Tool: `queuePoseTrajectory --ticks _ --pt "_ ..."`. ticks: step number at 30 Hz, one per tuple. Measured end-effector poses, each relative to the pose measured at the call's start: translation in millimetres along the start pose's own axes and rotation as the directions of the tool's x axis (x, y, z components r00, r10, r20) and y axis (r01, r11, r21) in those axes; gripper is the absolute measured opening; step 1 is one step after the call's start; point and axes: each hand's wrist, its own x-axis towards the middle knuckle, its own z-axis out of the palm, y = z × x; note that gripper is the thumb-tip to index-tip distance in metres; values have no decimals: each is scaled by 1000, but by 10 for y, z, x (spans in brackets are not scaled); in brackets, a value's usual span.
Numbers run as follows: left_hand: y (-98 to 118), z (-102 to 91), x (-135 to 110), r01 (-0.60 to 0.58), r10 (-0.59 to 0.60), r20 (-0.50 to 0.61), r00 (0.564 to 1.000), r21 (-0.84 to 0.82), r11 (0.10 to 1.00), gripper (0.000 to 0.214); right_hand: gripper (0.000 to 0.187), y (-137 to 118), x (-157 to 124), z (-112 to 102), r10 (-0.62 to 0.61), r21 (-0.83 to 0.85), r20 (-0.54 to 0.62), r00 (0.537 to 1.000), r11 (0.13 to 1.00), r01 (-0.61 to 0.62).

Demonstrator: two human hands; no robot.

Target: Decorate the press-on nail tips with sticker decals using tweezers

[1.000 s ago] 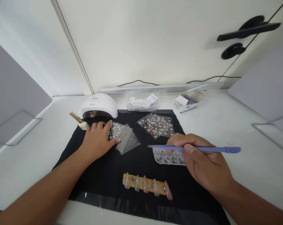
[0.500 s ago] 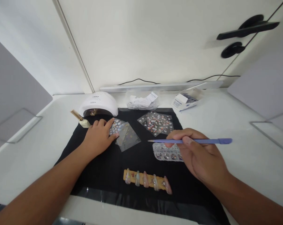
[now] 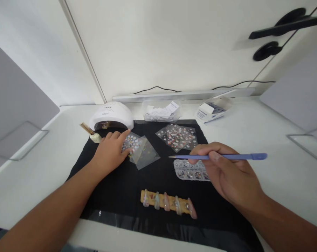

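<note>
My left hand (image 3: 109, 152) lies flat on the black mat (image 3: 137, 182), fingers spread, its fingertips pressing on a clear sticker sheet (image 3: 139, 150). My right hand (image 3: 226, 175) pinches a thin purple tool (image 3: 226, 157) held level, its metal tip pointing left. Under that hand lies a clear box of small gems (image 3: 190, 171). A tan strip with several false nails (image 3: 169, 203) rests near the mat's front edge. Another sticker sheet (image 3: 178, 136) lies further back.
A white nail lamp (image 3: 112, 115) stands at the mat's back left, with a small bottle (image 3: 94, 135) beside it. A bag of papers (image 3: 162, 112) and an open white box (image 3: 213, 108) sit behind. Grey panels flank both sides.
My right hand rose slightly off the gem box with the purple tool. The left hand stayed on the sticker sheet, and the view drifted a little.
</note>
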Motion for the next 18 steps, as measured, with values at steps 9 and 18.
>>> queuePoseTrajectory --ticks 9,18 --pt "-45 20 -26 -55 56 -7 998 -386 921 52 19 -4 1 21 -53 15 -7 999 998 53" --pt "106 15 -142 -192 31 -220 975 -763 617 8 17 -135 -90 63 -192 117 115 975 977 179"
